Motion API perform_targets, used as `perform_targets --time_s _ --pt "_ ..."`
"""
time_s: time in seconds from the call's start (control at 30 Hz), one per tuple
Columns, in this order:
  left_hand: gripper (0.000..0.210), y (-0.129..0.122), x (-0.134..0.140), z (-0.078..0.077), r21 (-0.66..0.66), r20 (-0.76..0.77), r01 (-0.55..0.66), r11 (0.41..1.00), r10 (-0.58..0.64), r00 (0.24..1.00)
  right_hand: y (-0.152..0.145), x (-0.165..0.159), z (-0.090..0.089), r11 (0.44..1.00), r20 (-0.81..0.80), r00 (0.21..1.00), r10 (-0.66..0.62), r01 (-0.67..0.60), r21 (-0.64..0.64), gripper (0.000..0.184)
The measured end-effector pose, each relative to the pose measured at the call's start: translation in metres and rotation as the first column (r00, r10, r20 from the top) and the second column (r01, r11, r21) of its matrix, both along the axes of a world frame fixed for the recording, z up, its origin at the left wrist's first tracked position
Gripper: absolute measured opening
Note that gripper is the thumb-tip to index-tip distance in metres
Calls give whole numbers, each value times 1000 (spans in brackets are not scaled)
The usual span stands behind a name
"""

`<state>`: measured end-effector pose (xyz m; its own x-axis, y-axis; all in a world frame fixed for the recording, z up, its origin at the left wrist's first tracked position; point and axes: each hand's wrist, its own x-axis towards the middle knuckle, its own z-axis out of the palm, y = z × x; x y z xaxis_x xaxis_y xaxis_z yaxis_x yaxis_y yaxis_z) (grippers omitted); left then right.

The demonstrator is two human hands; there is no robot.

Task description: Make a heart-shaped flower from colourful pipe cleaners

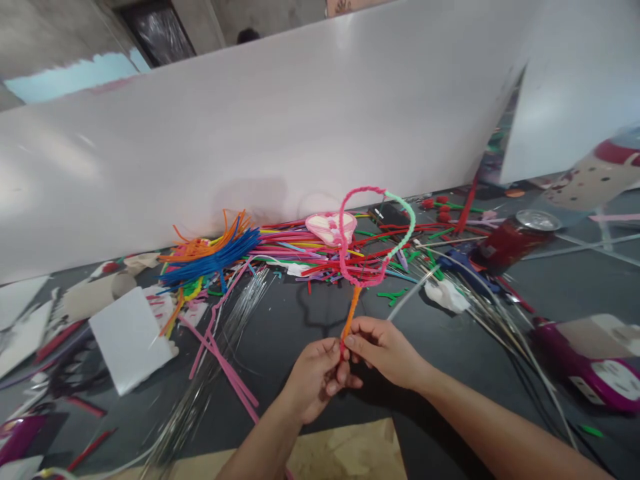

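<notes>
A ring of twisted pipe cleaner [343,243], pink with a mint-green stretch on its right side, stands upright on an orange twisted stem [352,312]. My left hand [320,373] pinches the red lower end of that stem. Just above, my right hand [383,347] has thumb and fingers closed on the orange part. The two hands nearly touch over the dark table, and the fingers partly cover the bottom of the stem. Behind the ring lie loose red and pink pipe cleaners and a pink and white flat piece [327,228].
Blue pipe cleaners [213,263] and orange ones [220,240] are heaped at the back left. Thin metal wires [240,307] lie to the left. At right stand a red can [517,240] and a purple power strip [590,367]. Brown paper [350,453] lies in front; a white board [320,120] rises behind.
</notes>
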<state>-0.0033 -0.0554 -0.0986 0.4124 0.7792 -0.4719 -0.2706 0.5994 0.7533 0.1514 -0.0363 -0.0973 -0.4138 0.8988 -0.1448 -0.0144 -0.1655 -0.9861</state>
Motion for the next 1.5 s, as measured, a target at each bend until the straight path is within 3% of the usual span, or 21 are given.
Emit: perform_targets --time_s 0.1,0.2,0.27,0.4,0.63,0.7,0.8,0.9,1.03,1.2,1.3,1.4,1.5 --pt "27 0 -2 -2 229 -263 -30 973 92 960 1 0 -1 999 73 996 -48 48 -2 25" --pt "21 0 -3 -3 473 -497 10 881 257 829 2 0 -3 995 127 987 -97 98 2 24" --pt "14 -2 -2 -1 525 -582 63 849 304 754 2 -1 -5 994 136 984 -111 112 2 22" --pt "17 -4 1 4 506 -635 112 855 281 720 2 0 -4 998 89 994 -62 60 24 23" --pt "27 -3 0 4 418 -518 46 907 196 833 2 1 2 998 -7 1000 16 -16 61 27" --pt "32 -3 0 2 341 -439 31 939 130 889 2 1 1 1000 -51 998 25 -24 21 28" --pt "32 -3 0 -1 147 -195 1 989 28 980 1 1 -2 998 -115 992 48 -51 -24 30" --pt "29 -2 1 -2 33 -65 19 999 -17 998 1 2 -1 998 -143 989 48 -55 -42 32" --pt "33 1 0 0 205 -250 -28 978 80 965 3 2 -1 999 -75 997 -14 10 -46 34" --pt "16 -2 0 5 439 -611 81 895 231 757 3 1 -6 997 23 996 -81 81 -12 29" --pt "20 -5 -1 8 486 -688 175 856 251 681 3 1 -9 997 34 997 -76 76 7 28" --pt "29 -5 -2 7 511 -663 186 839 247 706 4 2 -8 997 26 997 -70 69 30 28" --pt "35 -4 -2 7 426 -568 118 897 164 807 4 2 -6 999 -34 998 -44 45 19 27"
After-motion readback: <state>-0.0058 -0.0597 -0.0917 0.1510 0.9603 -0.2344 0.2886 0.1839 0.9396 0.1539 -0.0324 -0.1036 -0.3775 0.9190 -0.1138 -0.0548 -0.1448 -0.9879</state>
